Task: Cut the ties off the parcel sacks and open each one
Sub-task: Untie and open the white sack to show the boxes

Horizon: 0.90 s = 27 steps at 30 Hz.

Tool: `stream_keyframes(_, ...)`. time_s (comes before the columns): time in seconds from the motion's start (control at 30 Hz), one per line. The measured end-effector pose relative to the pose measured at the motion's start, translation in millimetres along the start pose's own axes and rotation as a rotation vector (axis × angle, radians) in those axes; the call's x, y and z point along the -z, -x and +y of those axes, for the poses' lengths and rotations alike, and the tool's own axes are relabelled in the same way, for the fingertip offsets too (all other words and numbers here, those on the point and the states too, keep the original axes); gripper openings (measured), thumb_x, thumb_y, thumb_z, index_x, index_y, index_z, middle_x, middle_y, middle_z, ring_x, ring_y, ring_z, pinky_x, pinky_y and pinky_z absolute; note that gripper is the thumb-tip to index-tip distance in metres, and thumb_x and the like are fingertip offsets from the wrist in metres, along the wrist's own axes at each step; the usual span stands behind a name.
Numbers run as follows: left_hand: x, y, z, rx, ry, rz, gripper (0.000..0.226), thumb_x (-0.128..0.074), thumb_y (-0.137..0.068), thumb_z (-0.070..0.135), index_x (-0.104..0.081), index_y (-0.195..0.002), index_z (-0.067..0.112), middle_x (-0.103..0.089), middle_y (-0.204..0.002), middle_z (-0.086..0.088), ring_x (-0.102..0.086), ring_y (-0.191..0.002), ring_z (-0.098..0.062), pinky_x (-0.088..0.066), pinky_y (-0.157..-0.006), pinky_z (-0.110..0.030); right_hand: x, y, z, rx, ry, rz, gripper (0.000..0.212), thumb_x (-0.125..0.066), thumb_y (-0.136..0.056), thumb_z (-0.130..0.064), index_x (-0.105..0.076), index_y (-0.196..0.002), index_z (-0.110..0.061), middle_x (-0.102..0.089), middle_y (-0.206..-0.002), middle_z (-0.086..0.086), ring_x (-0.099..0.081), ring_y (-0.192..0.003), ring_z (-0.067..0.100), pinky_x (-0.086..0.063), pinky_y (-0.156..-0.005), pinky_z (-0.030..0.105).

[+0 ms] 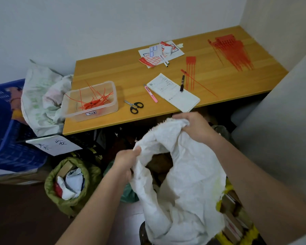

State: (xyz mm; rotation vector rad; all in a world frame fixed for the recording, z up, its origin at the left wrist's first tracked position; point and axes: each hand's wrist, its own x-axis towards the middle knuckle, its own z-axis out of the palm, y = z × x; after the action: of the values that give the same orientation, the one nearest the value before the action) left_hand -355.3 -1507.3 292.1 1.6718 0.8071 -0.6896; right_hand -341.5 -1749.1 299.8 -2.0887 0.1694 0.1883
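Observation:
A white woven parcel sack (184,188) stands in front of me below the table edge, its mouth pulled apart with brown parcels showing inside. My left hand (126,160) grips the near left rim of the mouth. My right hand (194,128) grips the far right rim, bunched in its fingers. Black-handled scissors (135,106) lie on the wooden table (113,68) near its front edge, untouched. A clear plastic tub (91,100) to their left holds several cut red ties. A green sack (67,184) stands open on the floor at left, parcels visible inside.
A pink utility knife (151,94), a notebook (173,91) with a pen, label sheets (160,53) and bundles of fresh red ties (232,52) lie on the table. Empty white sacks (42,99) pile at its left end beside a blue crate (5,129). A grey wall stands at right.

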Motion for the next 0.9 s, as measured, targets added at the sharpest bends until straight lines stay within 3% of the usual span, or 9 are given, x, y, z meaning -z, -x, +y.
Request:
stream_keyframes(0.07,-3,-9,-25,0.035,-0.026,0.000,0.031,-0.064,-0.091,0.030,-0.066,-0.105,0.001,-0.069,-0.103,-0.017,-0.066,-0.094,-0.034,-0.054,-0.083,-0.045,-11,12,22,-0.093,-0.030,-0.079,0.034,-0.064,-0.090,-0.004,-0.066,-0.123,-0.014,-0.065,-0.123,0.004,-0.058,-0.113,0.017,-0.045,-0.098,0.029)
stream_keyframes(0.23,-1,-19,-46,-0.001,-0.059,-0.013,0.026,-0.065,-0.091,0.028,-0.069,-0.101,0.004,-0.070,-0.098,-0.022,-0.066,-0.086,-0.033,-0.054,-0.081,-0.048,-23,33,58,-0.210,-0.136,-0.187,0.037,-0.073,-0.083,-0.007,-0.067,-0.117,-0.021,-0.065,-0.114,-0.003,-0.060,-0.103,0.009,-0.043,-0.074,0.008)
stream_keyframes(0.33,9,-23,-46,-0.074,-0.098,0.030,0.025,-0.067,-0.090,0.029,-0.067,-0.102,0.008,-0.067,-0.093,-0.023,-0.057,-0.078,-0.029,-0.051,-0.071,-0.045,-24,40,66,-0.230,-0.092,-0.309,0.050,-0.079,-0.078,-0.012,-0.065,-0.125,-0.022,-0.060,-0.118,-0.012,-0.056,-0.113,0.009,-0.046,-0.088,0.020)
stream_keyframes(0.4,14,-25,-46,-0.114,-0.150,0.017,0.024,-0.066,-0.090,0.029,-0.067,-0.101,0.008,-0.061,-0.086,-0.018,-0.053,-0.076,-0.027,-0.044,-0.067,-0.040,-24,45,68,-0.259,-0.091,-0.367,0.051,-0.081,-0.076,-0.014,-0.065,-0.123,-0.026,-0.063,-0.111,-0.019,-0.058,-0.107,0.003,-0.048,-0.090,0.024)
stream_keyframes(0.57,26,-34,-46,-0.169,-0.235,-0.023,0.019,-0.065,-0.091,0.020,-0.069,-0.100,0.004,-0.070,-0.094,-0.016,-0.065,-0.077,-0.026,-0.053,-0.069,-0.032,-21,58,84,-0.353,-0.303,-0.288,0.023,-0.066,-0.091,-0.022,-0.071,-0.114,-0.024,-0.073,-0.107,-0.006,-0.069,-0.096,0.009,-0.055,-0.080,0.024)
stream_keyframes(0.7,24,-47,-40,-0.212,-0.351,-0.069,0.020,-0.063,-0.092,0.022,-0.070,-0.094,0.004,-0.070,-0.088,-0.012,-0.065,-0.080,-0.029,-0.053,-0.076,-0.039,-31,71,90,-0.491,-0.402,-0.217,0.023,-0.054,-0.098,-0.033,-0.066,-0.117,-0.028,-0.068,-0.114,-0.007,-0.067,-0.096,0.006,-0.055,-0.076,0.020)
stream_keyframes(0.77,15,-57,-36,-0.370,-0.585,0.027,0.023,-0.060,-0.092,0.020,-0.068,-0.107,0.004,-0.065,-0.100,-0.013,-0.060,-0.090,-0.028,-0.050,-0.084,-0.045,-36,73,87,-0.493,-0.346,-0.183,0.018,-0.052,-0.098,-0.039,-0.064,-0.110,-0.035,-0.063,-0.110,-0.020,-0.062,-0.092,-0.003,-0.050,-0.068,0.013)
stream_keyframes(0.83,4,-60,-30,-0.640,-0.821,0.137,0.036,-0.059,-0.089,0.016,-0.059,-0.124,0.017,-0.052,-0.125,-0.006,-0.048,-0.116,-0.027,-0.039,-0.102,-0.046,-40,73,87,-0.462,-0.317,-0.125,0.029,-0.052,-0.098,-0.041,-0.060,-0.124,-0.030,-0.059,-0.116,-0.019,-0.057,-0.102,0.000,-0.048,-0.077,0.017)
stream_keyframes(0.9,-9,-55,-22,-1.003,-0.821,-0.027,0.049,-0.060,-0.082,0.019,-0.053,-0.130,0.026,-0.047,-0.133,0.002,-0.038,-0.127,-0.021,-0.027,-0.110,-0.044,-43,73,86,-0.436,-0.328,-0.057,0.035,-0.054,-0.097,-0.039,-0.058,-0.130,-0.027,-0.059,-0.118,-0.019,-0.056,-0.103,0.000,-0.047,-0.076,0.012)
